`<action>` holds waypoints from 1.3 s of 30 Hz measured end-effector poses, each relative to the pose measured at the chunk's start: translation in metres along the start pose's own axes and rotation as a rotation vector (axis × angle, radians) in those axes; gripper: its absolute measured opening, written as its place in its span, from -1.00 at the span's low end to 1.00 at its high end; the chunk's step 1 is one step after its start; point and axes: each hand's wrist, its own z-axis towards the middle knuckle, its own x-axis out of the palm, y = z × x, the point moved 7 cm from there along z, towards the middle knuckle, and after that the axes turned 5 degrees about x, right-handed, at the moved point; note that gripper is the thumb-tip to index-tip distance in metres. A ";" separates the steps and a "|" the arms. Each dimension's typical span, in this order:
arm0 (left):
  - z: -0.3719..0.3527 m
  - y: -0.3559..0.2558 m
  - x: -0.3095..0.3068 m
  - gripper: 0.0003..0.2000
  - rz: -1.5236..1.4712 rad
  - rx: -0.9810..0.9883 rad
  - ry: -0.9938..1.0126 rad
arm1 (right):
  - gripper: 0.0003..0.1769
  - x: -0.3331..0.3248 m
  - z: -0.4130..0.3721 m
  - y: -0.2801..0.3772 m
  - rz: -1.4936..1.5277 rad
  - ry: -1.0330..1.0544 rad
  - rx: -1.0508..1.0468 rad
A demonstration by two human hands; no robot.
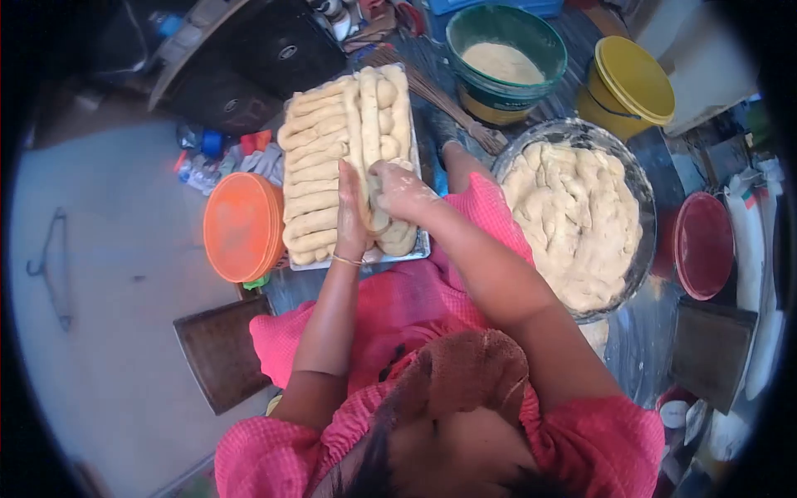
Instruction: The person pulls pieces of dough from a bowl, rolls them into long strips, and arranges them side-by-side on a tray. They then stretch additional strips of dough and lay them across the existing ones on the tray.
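Observation:
Rolled dough strips (315,199) lie packed side by side on a white tray (418,166). Most on the left run crosswise, while longer dough ropes (362,108) run lengthwise toward the far edge. My left hand (352,217) rests edge-on against a long dough rope, its fingers stretched out together. Beside it, my right hand (401,192) has its fingers curled round the dough near the tray's middle; its fingertips are partly hidden. To the right, a wide round basin (647,224) holds a large mass of floury dough (573,220).
An orange lidded bucket (241,228) stands left of the tray. Behind the basin are a green tub (465,41) with flour-like contents, a yellow bucket (635,79) and a twig broom (448,104). A red lid (704,246) and dark flat pans (220,353) flank me.

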 end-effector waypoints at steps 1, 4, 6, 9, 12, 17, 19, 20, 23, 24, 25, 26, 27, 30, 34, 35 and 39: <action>0.005 -0.013 -0.002 -0.25 0.186 0.135 -0.012 | -0.57 -0.004 0.000 -0.002 0.040 0.009 0.067; 0.031 -0.024 -0.012 -0.24 0.292 0.089 -0.174 | -0.56 -0.004 -0.001 0.000 0.057 0.037 0.111; 0.041 -0.012 -0.001 -0.25 0.103 0.002 -0.113 | -0.56 -0.004 -0.001 0.000 0.043 0.039 0.120; 0.038 -0.014 0.026 -0.24 0.158 -0.050 0.102 | -0.57 0.009 0.010 -0.006 -0.016 0.038 0.067; 0.042 -0.002 0.016 -0.21 0.103 -0.191 0.190 | -0.66 0.011 0.011 0.000 -0.046 0.075 0.053; 0.078 -0.003 0.013 -0.34 0.695 0.074 -0.152 | -0.69 -0.042 -0.001 0.011 -0.124 0.046 0.033; 0.082 -0.041 0.082 -0.36 0.440 0.286 0.066 | -0.65 -0.098 -0.008 -0.011 -0.057 -0.203 0.027; 0.079 -0.056 0.113 -0.36 0.437 0.284 0.064 | -0.60 -0.125 -0.012 -0.031 -0.001 -0.385 -0.030; 0.062 -0.068 0.224 -0.45 0.656 0.492 0.241 | -0.51 -0.186 -0.055 -0.128 0.270 -0.515 0.322; 0.058 -0.065 0.254 -0.46 0.785 0.521 0.289 | -0.51 -0.194 -0.074 -0.172 0.246 -0.578 0.425; 0.049 -0.058 0.277 -0.46 0.773 0.452 0.252 | -0.51 -0.199 -0.099 -0.215 0.205 -0.699 0.524; 0.044 -0.042 0.295 -0.44 0.669 0.428 0.266 | -0.47 -0.201 -0.115 -0.271 0.074 -0.792 0.562; 0.037 -0.028 0.310 -0.41 0.621 0.393 0.293 | -0.46 -0.205 -0.142 -0.302 -0.090 -0.805 0.614; 0.011 0.031 0.315 -0.40 0.853 0.342 0.404 | -0.43 -0.220 -0.199 -0.390 -0.139 -0.839 0.954; 0.004 0.102 0.293 -0.39 1.115 -0.224 0.780 | -0.46 -0.251 -0.218 -0.423 -0.275 -0.884 1.079; 0.014 0.093 0.293 -0.39 1.102 -0.134 0.702 | -0.47 -0.261 -0.207 -0.425 -0.365 -0.861 1.063; 0.025 0.079 0.300 -0.37 1.060 -0.052 0.613 | -0.45 -0.282 -0.137 -0.409 -0.178 -0.828 0.862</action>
